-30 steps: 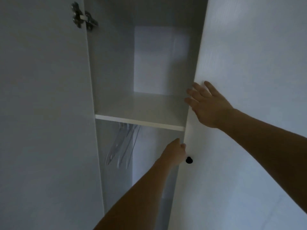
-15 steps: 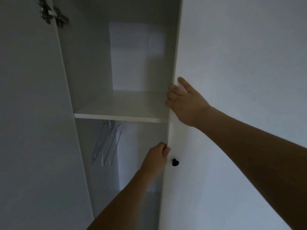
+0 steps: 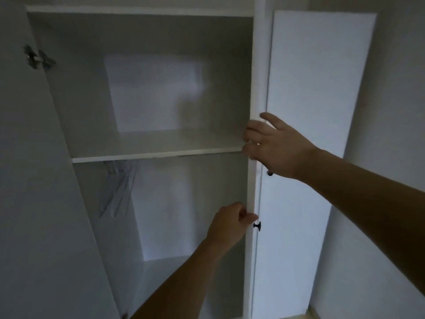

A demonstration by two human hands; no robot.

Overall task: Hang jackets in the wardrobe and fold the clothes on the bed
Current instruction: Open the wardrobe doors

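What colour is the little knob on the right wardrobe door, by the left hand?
Black. The knob shows clearly in the head view against the white door.

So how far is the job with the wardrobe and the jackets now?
Done: the white wardrobe stands open. In hand: the left hand grips the white door's edge beside the black knob, and the right hand rests higher up. Left: only clear plastic hangers hang inside, no jacket; the bed is out of view.
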